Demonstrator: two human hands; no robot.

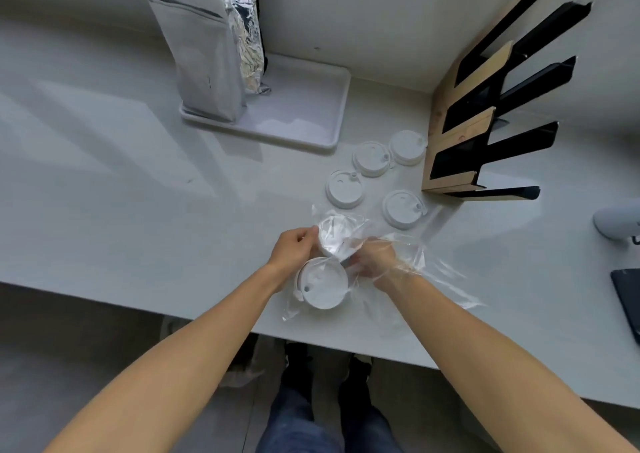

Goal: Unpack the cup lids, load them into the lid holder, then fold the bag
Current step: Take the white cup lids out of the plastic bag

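Note:
A clear plastic bag (408,255) lies crumpled near the table's front edge. My left hand (292,250) pinches the bag's edge beside a white lid (332,232) still wrapped in it. My right hand (375,258) is inside the bag, fingers closed toward that lid; its grip is hidden by the plastic. Another white lid (323,288) rests in the bag just below my hands. Several loose white lids (401,208) lie on the table beyond. The wood-and-black lid holder (460,140) stands at the right.
A white tray (301,120) at the back holds a silver foil pouch (204,68). A pale rounded object (618,222) and a dark flat item (628,296) sit at the right edge. The table's front edge runs just under my forearms.

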